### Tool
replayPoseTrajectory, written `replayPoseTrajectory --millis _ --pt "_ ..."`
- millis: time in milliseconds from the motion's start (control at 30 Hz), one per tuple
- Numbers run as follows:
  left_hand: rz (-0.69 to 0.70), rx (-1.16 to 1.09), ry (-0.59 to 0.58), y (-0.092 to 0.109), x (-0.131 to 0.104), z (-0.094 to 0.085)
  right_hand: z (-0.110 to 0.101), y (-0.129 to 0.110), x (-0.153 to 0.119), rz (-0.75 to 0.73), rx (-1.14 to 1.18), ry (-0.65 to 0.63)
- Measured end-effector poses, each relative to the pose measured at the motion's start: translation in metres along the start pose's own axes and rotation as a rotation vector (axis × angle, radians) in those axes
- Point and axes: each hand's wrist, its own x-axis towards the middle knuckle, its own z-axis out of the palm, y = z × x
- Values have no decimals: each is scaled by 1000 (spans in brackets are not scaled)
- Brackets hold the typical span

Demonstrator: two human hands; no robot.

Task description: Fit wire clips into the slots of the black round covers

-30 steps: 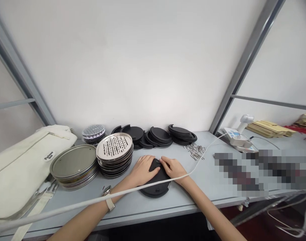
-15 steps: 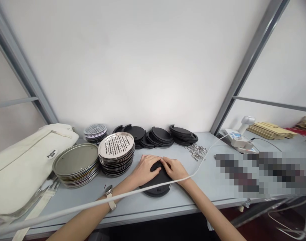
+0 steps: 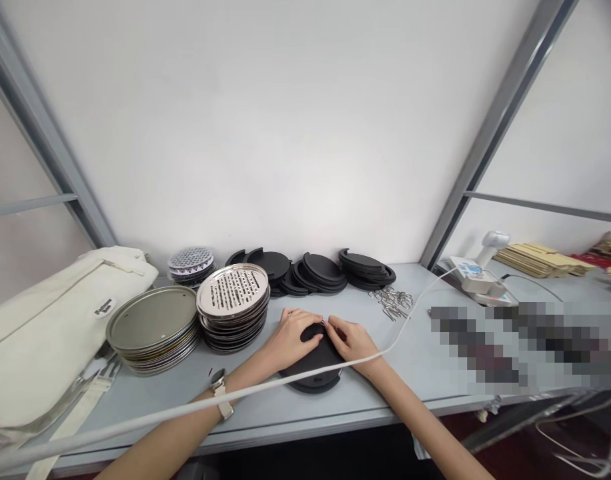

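A round black disc lies flat near the table's front edge, under both hands. My left hand is closed on its upper left rim, fingers over the far edge and thumb across the top. From the right, my right hand pinches at the far edge with its fingertips close to the left ones. A tiny shiny bit shows between the fingertips, too small to name. Small metal hooks lie in a loose pile behind and to the right.
Stacks of round plates and perforated discs stand at left, beside a white bag. More black discs lie along the wall. A white cable crosses in front; a white device stands at right.
The right fingertips have shifted slightly down and right at the disc's far edge, opening a small gap from the left ones. The left hand has hardly moved.
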Motion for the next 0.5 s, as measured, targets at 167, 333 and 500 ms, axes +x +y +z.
replayPoseTrajectory --millis 167,333,500 --pt "-4 -21 13 -3 0 4 1 2 -4 8 48 2" --pt "-6 -39 0 -2 0 3 3 3 -3 -3 58 0" --pt "-17 -46 -6 -2 0 2 4 4 -2 -7 69 9"
